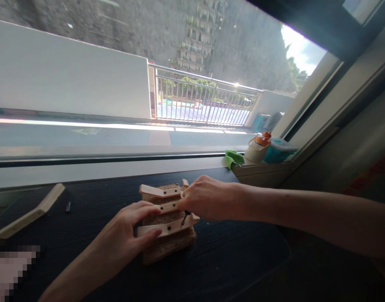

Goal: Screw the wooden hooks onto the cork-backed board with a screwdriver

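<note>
On the dark table lies a rough brown wooden block, crossed by pale, angled wooden strips with dark round screws or holes in them. My left hand is closed round the left ends of the strips, fingers on the middle one and thumb on the nearest. Above the right ends, my right hand is closed in a fist on a thin dark metal tool, which looks like a hex key. Its lower tip meets the nearest strip at a hole or screw. The fist hides the rest of the tool.
Another bent wooden strip rests on the table at the left, near a small dark piece. By the window, a green cloth, a cream container and a teal tub stand on the sill.
</note>
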Action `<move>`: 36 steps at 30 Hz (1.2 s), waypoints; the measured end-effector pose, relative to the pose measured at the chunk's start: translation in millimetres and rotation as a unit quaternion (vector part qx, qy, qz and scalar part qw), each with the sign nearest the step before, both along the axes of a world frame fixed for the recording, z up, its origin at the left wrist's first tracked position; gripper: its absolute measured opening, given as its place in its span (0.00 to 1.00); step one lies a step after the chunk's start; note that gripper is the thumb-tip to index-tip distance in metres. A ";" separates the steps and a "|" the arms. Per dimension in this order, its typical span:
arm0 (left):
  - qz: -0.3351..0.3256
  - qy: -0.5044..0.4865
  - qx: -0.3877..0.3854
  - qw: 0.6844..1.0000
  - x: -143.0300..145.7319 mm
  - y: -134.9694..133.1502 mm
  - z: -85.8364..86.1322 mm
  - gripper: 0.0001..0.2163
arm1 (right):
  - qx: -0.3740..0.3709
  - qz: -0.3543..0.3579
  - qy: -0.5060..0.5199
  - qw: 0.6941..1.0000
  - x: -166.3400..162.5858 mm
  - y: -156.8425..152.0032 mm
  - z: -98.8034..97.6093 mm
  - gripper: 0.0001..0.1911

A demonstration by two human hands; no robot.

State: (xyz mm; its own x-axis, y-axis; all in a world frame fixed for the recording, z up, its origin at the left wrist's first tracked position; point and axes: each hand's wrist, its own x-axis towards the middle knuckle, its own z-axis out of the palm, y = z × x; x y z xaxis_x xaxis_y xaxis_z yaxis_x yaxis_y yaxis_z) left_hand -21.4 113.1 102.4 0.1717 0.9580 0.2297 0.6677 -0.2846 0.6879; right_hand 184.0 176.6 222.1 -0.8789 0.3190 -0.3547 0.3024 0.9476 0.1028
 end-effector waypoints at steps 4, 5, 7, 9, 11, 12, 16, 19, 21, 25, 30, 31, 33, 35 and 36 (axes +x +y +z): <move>0.105 -0.148 0.073 0.981 -24.7 -11.6 -29.3 0.15 | 0.010 -0.020 -0.024 0.999 -5.1 0.8 0.2 0.08; 0.132 -0.170 0.086 0.973 -26.6 -14.0 -38.0 0.15 | 0.015 -0.030 -0.033 0.999 -6.4 0.9 0.1 0.08; 0.153 -0.187 0.090 0.966 -26.5 -17.5 -53.6 0.14 | 0.027 -0.050 -0.048 0.997 -9.1 1.0 -0.3 0.08; 0.140 -0.180 0.088 0.970 -23.1 -19.1 -63.8 0.16 | 0.042 -0.068 -0.051 0.995 -11.8 0.9 -0.7 0.12; 0.109 -0.158 0.085 0.978 -18.6 -19.3 -68.3 0.17 | 0.046 -0.069 -0.048 0.995 -14.1 0.7 -0.1 0.13; 0.096 -0.147 0.085 0.981 -16.4 -19.1 -69.2 0.17 | 0.045 -0.064 -0.048 0.996 -14.9 0.6 0.5 0.11; 0.069 -0.110 0.088 0.988 -9.5 -17.0 -71.6 0.18 | 0.035 -0.023 -0.050 0.998 -14.7 1.4 2.2 0.09; 0.051 -0.107 0.095 0.988 -6.7 -14.7 -74.8 0.14 | 0.044 0.013 -0.024 0.999 -11.9 3.5 -1.2 0.11; 0.040 -0.107 0.117 0.987 -5.6 -13.2 -76.4 0.12 | 0.043 0.019 -0.013 0.999 -10.5 4.8 -3.8 0.11; 0.013 -0.081 0.176 0.981 -4.7 -10.6 -76.6 0.13 | 0.028 -0.018 -0.052 0.998 -11.0 4.7 -3.6 0.08; -0.004 -0.075 0.194 0.978 -5.0 -9.8 -75.3 0.12 | 0.036 -0.042 -0.062 0.997 -12.0 1.5 1.4 0.08; -0.004 -0.075 0.196 0.978 -5.0 -10.1 -75.5 0.12 | 0.036 -0.033 -0.053 0.997 -11.8 0.8 2.0 0.08; -0.002 -0.074 0.201 0.977 -4.9 -10.7 -76.8 0.13 | 0.037 -0.005 -0.032 0.999 -11.4 -0.2 2.4 0.10; 0.009 -0.076 0.200 0.977 -4.4 -11.2 -78.9 0.14 | 0.035 0.017 -0.016 0.999 -11.7 -0.7 1.6 0.12; 0.017 -0.078 0.199 0.977 -4.1 -11.2 -80.1 0.15 | 0.033 0.023 -0.013 0.999 -12.3 -0.6 0.8 0.12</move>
